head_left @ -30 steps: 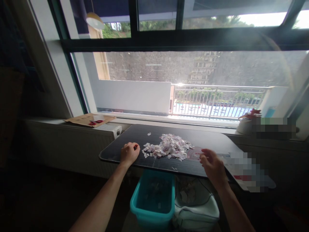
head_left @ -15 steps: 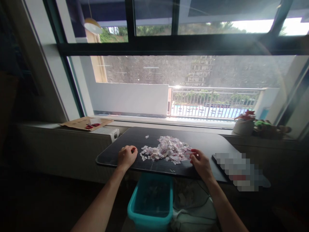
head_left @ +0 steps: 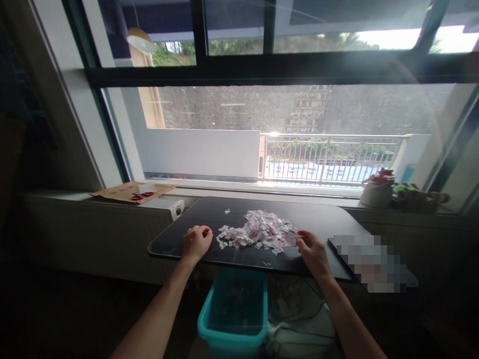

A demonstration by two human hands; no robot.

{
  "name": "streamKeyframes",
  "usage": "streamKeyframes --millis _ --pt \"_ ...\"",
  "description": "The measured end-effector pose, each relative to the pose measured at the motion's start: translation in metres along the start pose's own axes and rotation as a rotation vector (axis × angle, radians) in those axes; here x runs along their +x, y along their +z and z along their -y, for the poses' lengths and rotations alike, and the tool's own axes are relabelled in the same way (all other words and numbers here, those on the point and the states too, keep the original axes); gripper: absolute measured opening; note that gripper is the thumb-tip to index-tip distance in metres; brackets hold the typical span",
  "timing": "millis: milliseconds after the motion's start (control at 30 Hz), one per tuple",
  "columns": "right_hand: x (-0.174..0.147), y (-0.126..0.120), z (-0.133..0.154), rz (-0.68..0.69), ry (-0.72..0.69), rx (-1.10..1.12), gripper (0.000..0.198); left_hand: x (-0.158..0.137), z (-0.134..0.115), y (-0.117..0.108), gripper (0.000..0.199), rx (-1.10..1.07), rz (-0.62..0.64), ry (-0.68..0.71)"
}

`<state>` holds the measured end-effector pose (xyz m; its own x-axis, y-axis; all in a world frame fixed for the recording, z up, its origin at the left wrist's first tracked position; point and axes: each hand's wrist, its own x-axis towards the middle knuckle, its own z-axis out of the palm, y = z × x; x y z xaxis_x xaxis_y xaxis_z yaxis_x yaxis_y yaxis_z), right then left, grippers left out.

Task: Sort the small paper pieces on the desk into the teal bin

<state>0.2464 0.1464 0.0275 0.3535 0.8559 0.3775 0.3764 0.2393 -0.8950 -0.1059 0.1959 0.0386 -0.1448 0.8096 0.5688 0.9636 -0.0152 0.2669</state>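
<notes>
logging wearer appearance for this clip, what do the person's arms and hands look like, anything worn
Both forearms are bare as far as the frame shows, with no sleeves in view. The left hand and right hand wear no gloves. No watch, bracelet or ring can be made out, though the view is too dim and small to rule out a thin ring.

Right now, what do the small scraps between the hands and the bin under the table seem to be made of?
The scraps look like cut paper: thin, flat, matte, white and pink, lying loosely heaped. The bin looks like moulded plastic: even teal colour, smooth rounded rim with a slight sheen.
</notes>
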Motion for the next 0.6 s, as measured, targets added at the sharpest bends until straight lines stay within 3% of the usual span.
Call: streamKeyframes --millis 133,367,600 --pt "-0.0012 0.0015 0.0017 0.05 -0.019 -0.002 0.031 0.0007 0.0002 0.0013 0.024 -0.001 0.001 -0.001" --pt "0.0001 -0.0024 -0.0005 -0.086 0.003 -0.027 0.04 0.0002 0.0015 0.0017 0.025 -0.007 -0.01 0.004" --pt "-0.0026 -0.0024 0.0058 -0.036 -0.008 -0.025 0.032 0.0005 0.0011 0.0019 0.025 -0.014 -0.006 0.006"
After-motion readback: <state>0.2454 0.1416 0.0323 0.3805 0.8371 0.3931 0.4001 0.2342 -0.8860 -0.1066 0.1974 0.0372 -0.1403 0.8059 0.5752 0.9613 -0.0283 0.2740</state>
